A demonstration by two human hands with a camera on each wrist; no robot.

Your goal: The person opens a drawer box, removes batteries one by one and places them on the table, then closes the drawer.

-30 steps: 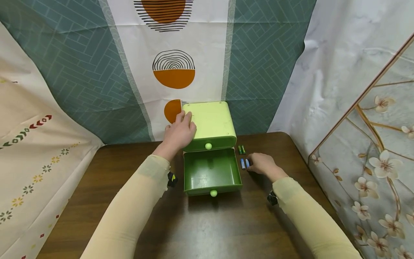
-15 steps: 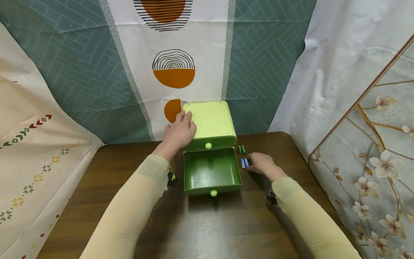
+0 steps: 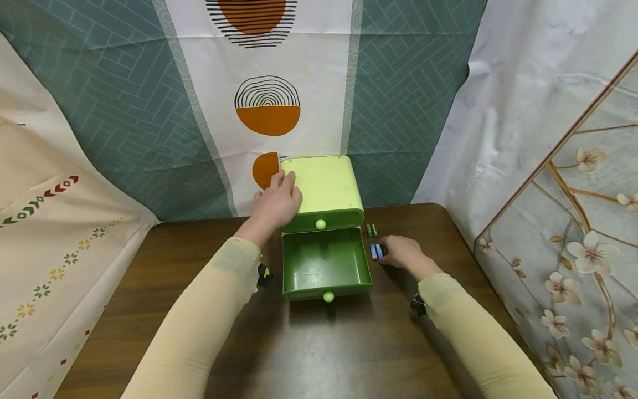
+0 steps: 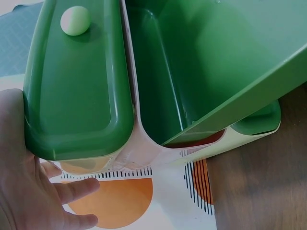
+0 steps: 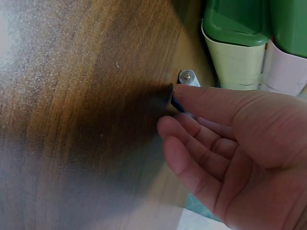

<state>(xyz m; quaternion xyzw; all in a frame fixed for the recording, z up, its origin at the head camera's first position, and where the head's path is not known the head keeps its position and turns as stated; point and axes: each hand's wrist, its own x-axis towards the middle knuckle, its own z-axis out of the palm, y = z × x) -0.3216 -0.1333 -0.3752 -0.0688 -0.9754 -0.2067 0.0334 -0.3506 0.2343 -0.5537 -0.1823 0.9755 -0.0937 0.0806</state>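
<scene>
A drawer cabinet (image 3: 326,185) with a pale yellow-green top stands against the back cloth. Its middle green drawer (image 3: 326,263) is pulled out, with nothing visible inside. My left hand (image 3: 277,205) rests on the cabinet's top left edge; in the left wrist view its fingers (image 4: 76,190) reach down past the side. Right of the drawer, my right hand (image 3: 402,252) pinches a blue battery (image 3: 379,252) at the table, mostly hidden by the thumb and fingers in the right wrist view. Close beside it lies another blue battery (image 3: 373,252).
Two green batteries (image 3: 372,230) lie side by side behind the blue ones. The top drawer (image 3: 324,220) is closed and has a round knob. Patterned cloths (image 3: 413,100) hang behind and along both sides of the brown wooden table (image 3: 329,354).
The blue battery at my right hand has shifted slightly left and straightened, now nearly parallel to the other blue one. My left hand has stayed on the cabinet.
</scene>
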